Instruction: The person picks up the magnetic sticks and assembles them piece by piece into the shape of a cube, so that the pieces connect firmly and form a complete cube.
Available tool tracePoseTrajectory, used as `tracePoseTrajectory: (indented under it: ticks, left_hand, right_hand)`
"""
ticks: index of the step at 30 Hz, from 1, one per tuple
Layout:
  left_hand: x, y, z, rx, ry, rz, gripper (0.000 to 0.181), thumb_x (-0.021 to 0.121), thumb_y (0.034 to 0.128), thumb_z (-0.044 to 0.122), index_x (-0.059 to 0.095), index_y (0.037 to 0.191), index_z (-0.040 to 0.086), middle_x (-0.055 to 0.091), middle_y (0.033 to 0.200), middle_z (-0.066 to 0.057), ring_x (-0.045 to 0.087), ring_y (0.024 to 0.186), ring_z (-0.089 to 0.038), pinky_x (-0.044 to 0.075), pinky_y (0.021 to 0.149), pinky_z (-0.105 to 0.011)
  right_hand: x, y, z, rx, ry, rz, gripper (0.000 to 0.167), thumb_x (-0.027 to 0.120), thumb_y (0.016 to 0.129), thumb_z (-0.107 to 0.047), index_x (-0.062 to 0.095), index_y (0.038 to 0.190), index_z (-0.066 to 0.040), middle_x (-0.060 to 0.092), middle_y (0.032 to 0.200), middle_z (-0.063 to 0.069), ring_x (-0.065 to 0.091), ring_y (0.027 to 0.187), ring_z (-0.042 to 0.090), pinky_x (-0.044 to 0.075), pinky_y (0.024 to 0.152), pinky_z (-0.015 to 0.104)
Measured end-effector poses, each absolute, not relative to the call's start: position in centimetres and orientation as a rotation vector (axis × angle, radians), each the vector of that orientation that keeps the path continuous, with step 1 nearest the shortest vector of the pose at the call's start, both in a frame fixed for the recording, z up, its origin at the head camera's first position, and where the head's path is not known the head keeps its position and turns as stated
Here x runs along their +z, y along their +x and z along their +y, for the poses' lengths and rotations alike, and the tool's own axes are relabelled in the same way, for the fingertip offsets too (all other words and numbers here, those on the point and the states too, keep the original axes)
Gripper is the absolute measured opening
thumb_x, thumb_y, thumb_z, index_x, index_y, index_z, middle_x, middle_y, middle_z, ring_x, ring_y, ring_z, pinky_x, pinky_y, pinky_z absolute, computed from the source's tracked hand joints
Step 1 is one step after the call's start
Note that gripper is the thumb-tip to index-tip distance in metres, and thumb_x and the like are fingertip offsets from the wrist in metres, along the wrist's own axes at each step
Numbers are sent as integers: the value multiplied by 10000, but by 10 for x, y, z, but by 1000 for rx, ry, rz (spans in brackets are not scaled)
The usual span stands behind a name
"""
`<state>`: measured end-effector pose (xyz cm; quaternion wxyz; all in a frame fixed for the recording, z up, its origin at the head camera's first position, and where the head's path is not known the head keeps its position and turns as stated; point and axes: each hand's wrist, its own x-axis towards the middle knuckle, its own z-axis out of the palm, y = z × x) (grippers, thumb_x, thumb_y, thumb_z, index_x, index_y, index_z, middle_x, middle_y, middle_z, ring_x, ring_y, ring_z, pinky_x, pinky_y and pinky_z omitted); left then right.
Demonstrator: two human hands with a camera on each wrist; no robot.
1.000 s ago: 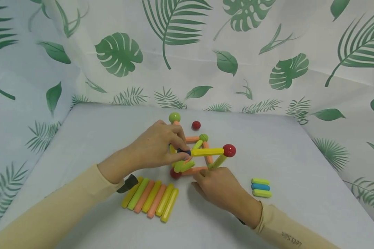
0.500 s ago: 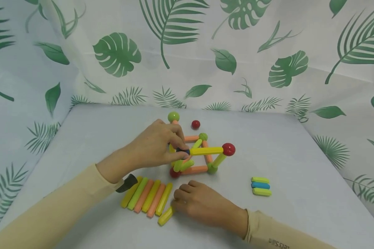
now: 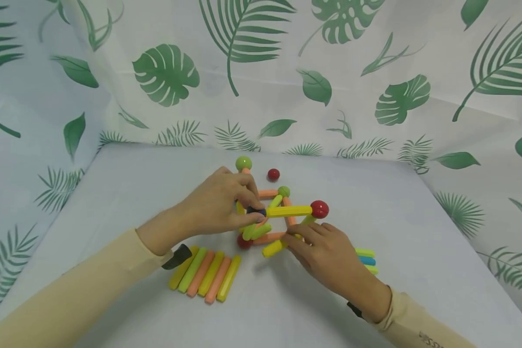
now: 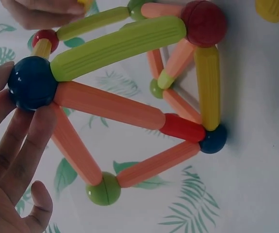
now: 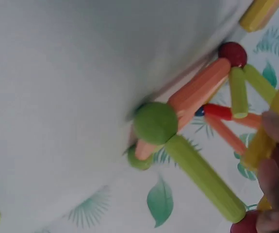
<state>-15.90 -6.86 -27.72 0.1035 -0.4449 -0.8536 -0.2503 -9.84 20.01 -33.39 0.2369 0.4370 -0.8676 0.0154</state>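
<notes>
Yellow rod (image 3: 273, 248) — pinched in right hand (image 3: 328, 256), end jutting leftward

right sleeve (image 3: 411, 314): small dark lettering (image 3: 430, 340) at the lower right of the frame
readable words: none, letters too small and skewed

Navy ball (image 4: 32, 83), yellow stick (image 3: 272, 249), red ball (image 3: 319, 209), salmon sticks (image 4: 112, 106), white backdrop (image 3: 269, 99) printed with green leaves (image 3: 165, 75)

Right hand (image 3: 324, 253) pinching yellow rod (image 3: 273, 249), leafy backdrop (image 3: 261, 92)
</notes>
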Motion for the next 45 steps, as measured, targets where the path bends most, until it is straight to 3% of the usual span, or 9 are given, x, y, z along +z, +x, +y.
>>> tracePoseTrajectory:
  ticks: [3,6,9,15,22,37,40,45]
  left_hand:
    - [-278,-160,-68,-742,-1318,-2505,161,852,838,316,833,933,188,603,870,110,545,722,-22,386,851,-364]
    - [-279,-160,-68,-744,-1328,-2491,155,849,841,310,833,932,186,601,867,111,550,722,-17,386,851,-365]
    - [-279,-160,-68,-750,-1331,-2487,153,849,842,306,833,933,185,597,867,116,552,724,-15,386,855,-364]
    - [-280,-160,-68,-758,-1324,-2495,163,855,835,301,832,936,175,597,868,112,565,726,-15,386,853,-367]
    - [-280,-160,-69,-772,-1327,-2483,155,853,836,295,831,931,174,595,866,111,567,732,-13,381,852,-366]
    - [-281,-158,-69,-797,-1311,-2483,140,859,830,270,831,929,175,591,870,114,559,721,-12,378,844,-362]
    - [-281,-159,-70,-790,-1313,-2490,153,854,836,289,831,937,176,591,870,112,560,724,-14,380,847,-365]
    - [-280,-159,-69,-785,-1316,-2492,152,851,839,294,830,936,178,593,870,111,558,729,-18,383,854,-365]
  right_hand:
    - [-333,-99,206,-93,1143,-2311,332,822,823,-52,757,1148,-64,665,973,94,622,647,234,466,531,302]
    - [-332,-98,208,-202,1106,-2277,262,628,988,-42,727,1230,-35,598,940,110,522,541,216,406,479,273]
    - [-333,-97,209,-227,1085,-2257,306,473,1075,-82,709,1259,-18,572,925,109,489,515,202,397,459,258]
    - [-333,-100,208,-239,1086,-2236,271,536,1052,-84,715,1234,6,579,933,110,478,526,191,429,467,257]
    - [-334,-105,206,-240,1079,-2185,405,354,1114,-115,727,1211,9,570,910,110,433,505,189,390,440,253]
    - [-337,-108,210,-213,1088,-2167,448,316,1121,-130,738,1191,2,594,940,119,524,505,230,437,450,288]
    - [-338,-105,213,-196,1101,-2179,450,297,1122,-125,715,1240,-9,604,960,117,555,558,248,438,474,300]
    - [-342,-94,217,-52,1126,-2254,470,281,1131,-218,700,1231,-31,659,1049,120,616,829,299,489,624,361]
